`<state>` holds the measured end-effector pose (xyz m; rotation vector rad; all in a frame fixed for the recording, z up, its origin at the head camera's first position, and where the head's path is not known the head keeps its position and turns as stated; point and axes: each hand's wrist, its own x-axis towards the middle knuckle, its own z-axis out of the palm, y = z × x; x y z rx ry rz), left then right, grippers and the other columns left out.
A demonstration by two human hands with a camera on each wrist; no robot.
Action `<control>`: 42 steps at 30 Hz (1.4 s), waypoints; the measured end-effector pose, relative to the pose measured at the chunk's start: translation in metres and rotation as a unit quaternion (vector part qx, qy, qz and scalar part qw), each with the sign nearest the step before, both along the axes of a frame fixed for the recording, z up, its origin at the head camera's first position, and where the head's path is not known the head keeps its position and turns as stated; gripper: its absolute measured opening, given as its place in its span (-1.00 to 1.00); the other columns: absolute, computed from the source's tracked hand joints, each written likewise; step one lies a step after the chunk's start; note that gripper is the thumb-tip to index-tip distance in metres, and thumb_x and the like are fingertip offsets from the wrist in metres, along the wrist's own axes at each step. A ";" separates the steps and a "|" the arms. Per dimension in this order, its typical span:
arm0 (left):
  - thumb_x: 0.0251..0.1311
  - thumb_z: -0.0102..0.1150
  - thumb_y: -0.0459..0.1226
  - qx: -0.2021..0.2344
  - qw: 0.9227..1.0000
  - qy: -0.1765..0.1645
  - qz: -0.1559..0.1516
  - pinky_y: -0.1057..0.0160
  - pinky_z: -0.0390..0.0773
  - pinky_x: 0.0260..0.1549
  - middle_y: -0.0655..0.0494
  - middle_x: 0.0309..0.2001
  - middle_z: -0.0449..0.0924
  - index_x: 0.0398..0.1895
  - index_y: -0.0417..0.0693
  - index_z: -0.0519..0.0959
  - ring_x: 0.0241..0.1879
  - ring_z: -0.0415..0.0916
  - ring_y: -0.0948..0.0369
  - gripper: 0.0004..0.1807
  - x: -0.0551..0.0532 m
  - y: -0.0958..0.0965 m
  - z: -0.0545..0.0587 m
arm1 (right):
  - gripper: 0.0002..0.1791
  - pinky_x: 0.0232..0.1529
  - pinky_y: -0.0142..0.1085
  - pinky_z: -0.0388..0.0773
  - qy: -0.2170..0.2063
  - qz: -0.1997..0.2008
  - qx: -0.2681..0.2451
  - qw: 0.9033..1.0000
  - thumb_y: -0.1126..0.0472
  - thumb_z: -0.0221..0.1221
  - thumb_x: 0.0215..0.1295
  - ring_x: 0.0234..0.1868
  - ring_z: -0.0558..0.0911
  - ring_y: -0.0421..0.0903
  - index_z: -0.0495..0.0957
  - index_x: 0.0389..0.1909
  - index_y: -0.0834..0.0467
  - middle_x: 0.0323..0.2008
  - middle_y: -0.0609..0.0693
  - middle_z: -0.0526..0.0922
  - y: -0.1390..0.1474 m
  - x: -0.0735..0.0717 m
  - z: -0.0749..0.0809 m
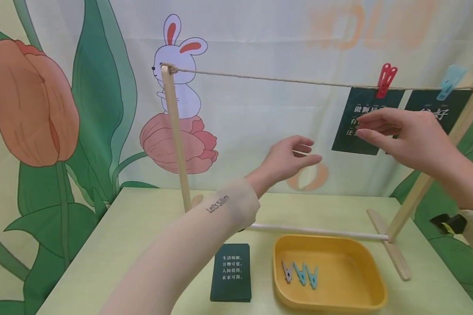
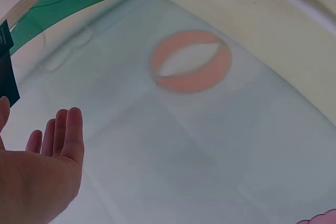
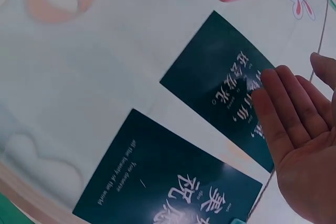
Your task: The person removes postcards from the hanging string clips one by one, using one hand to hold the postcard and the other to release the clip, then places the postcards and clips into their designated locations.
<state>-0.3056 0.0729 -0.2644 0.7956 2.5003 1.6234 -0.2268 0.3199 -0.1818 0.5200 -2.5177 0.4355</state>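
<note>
1. Tulip-and-rabbit backdrop (image 1: 260, 39) behind a pale green table (image 1: 102, 249).
2. Upper right: red clothespin (image 1: 386, 81) and blue clothespin (image 1: 450, 83) clip two dark cards (image 1: 354, 143) to a cord (image 1: 276, 79).
3. Centre: left hand (image 1: 285, 155), fingers loose, grasping nothing.
4. Upper right: right hand (image 1: 411, 131), likewise unclenched, before the dark cards.

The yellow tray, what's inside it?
The yellow tray holds one grayish clothespin and two blue clothespins. The bottom directly beneath them is covered, so I can't see it.
</note>
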 end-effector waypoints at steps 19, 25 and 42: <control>0.42 0.40 -0.07 0.018 1.000 -0.017 -0.010 0.29 0.61 0.24 0.13 0.38 0.60 0.49 0.02 0.50 0.37 0.54 0.15 -0.37 -0.012 0.041 0.015 | -0.50 -0.05 -0.78 0.31 0.047 -0.084 -0.094 0.991 0.01 0.21 0.61 -0.16 0.47 -0.75 0.58 0.39 0.18 0.20 0.36 0.68 0.023 0.000 0.038; 0.43 0.40 -0.09 0.025 0.999 -0.019 -0.009 0.33 0.62 0.18 0.13 0.32 0.64 0.45 0.02 0.53 0.33 0.57 0.19 -0.42 -0.014 0.048 0.017 | -0.47 0.32 -0.62 0.38 0.062 -0.080 -0.118 0.988 -0.05 0.16 0.63 -0.18 0.32 -0.82 0.53 0.46 0.12 0.22 0.22 0.69 0.030 -0.008 0.044; 0.49 0.34 -0.16 0.030 0.999 -0.004 -0.014 0.35 0.59 -0.05 0.17 -0.08 0.77 0.05 -0.05 0.72 -0.03 0.64 0.26 -0.78 -0.012 0.060 0.023 | -0.31 0.53 -0.40 0.29 -0.019 -0.076 -0.097 0.992 -0.06 0.11 0.66 0.47 0.45 0.30 0.22 0.68 -0.01 0.54 0.20 0.42 0.029 -0.027 0.061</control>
